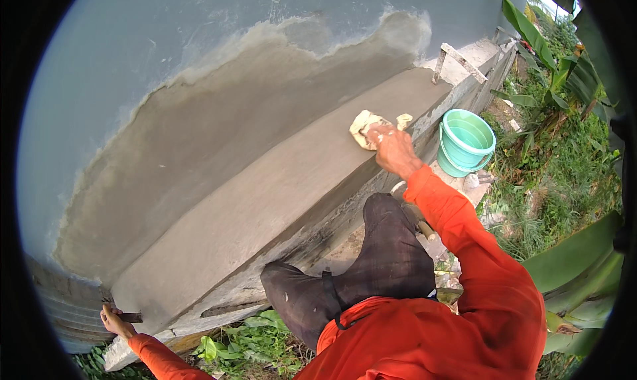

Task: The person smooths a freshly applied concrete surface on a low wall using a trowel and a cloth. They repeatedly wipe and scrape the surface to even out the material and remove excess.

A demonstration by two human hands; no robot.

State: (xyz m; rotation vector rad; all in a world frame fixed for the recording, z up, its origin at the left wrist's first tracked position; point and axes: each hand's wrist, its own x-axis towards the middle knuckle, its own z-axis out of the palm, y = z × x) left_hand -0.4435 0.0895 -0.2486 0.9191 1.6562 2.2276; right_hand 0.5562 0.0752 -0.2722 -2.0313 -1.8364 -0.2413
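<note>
My right hand (396, 153) is closed on a crumpled, pale yellow sponge (363, 128). It presses the sponge against the smooth, grey-brown mortar ledge (265, 184), close to the outer edge. Far off at the lower left, my left hand (117, 321) is at the ledge's end. Its fingers are bent round a short, dark, flat piece (132, 317), whose kind I cannot make out. Above the ledge, a damp mortar patch (199, 141) with a ragged upper border covers the lower part of the blue-grey wall (166, 28).
A turquoise bucket (468, 141) stands to the right of the ledge, near my right forearm. Beyond it, a whitish wooden frame (461, 65) rests at the ledge's far end. Banana leaves (531, 35) and grass (564, 187) lie right; leafy plants (255, 343) grow below.
</note>
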